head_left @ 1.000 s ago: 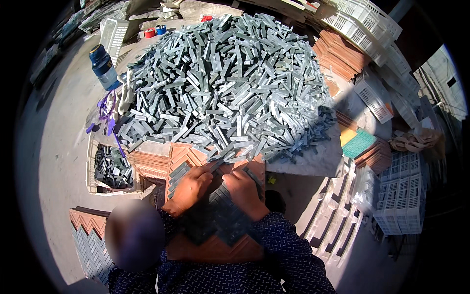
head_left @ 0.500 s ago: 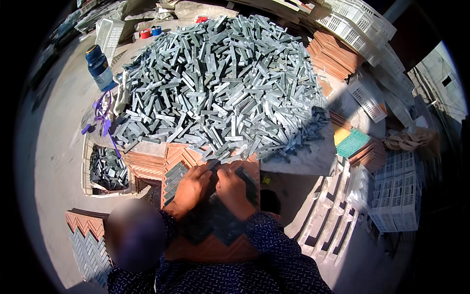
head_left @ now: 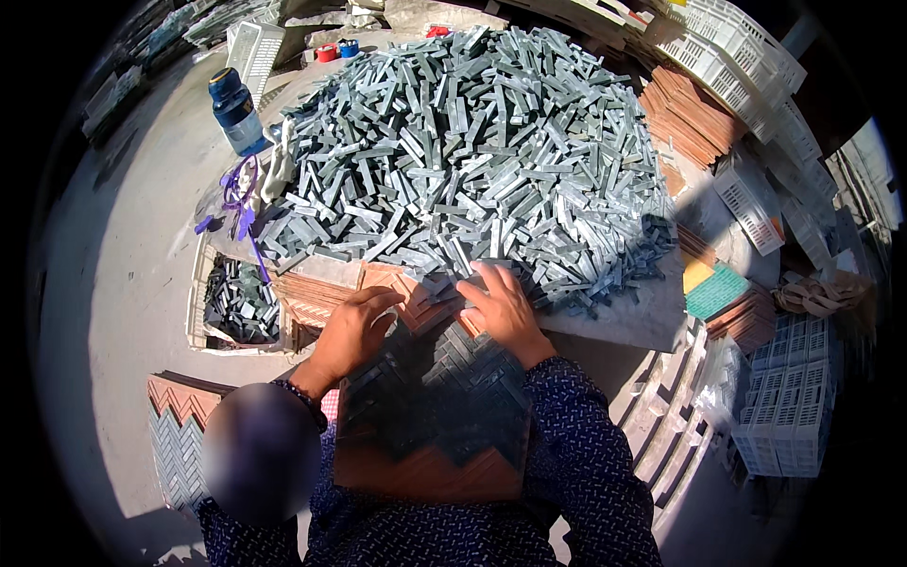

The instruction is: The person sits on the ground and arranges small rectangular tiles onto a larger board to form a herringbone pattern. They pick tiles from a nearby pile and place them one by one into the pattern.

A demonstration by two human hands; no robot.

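Observation:
In front of me lies an orange-brown moulded board (head_left: 430, 479) with zigzag ridges. Dark grey stone strips (head_left: 439, 397) fill much of it in a herringbone pattern. My left hand (head_left: 351, 333) hovers over the board's far left part, fingers bent and thumb apart, with nothing seen in it. At the board's far edge is my right hand (head_left: 505, 310), its fingers spread beside the near edge of a big heap of loose grey stone strips (head_left: 463, 161). Whether its fingertips touch a strip I cannot tell.
Left of the board are stacked orange boards (head_left: 307, 300) and a white crate (head_left: 196, 307) of strips. A blue bottle (head_left: 238, 115) stands beyond. A strip-filled board (head_left: 177, 454) lies lower left. At right are a slatted pallet (head_left: 652, 411) and white crates (head_left: 784, 397).
My hands have come apart from close together over the board. The left has gone left and the right outward to the heap's edge. The whole view has shifted.

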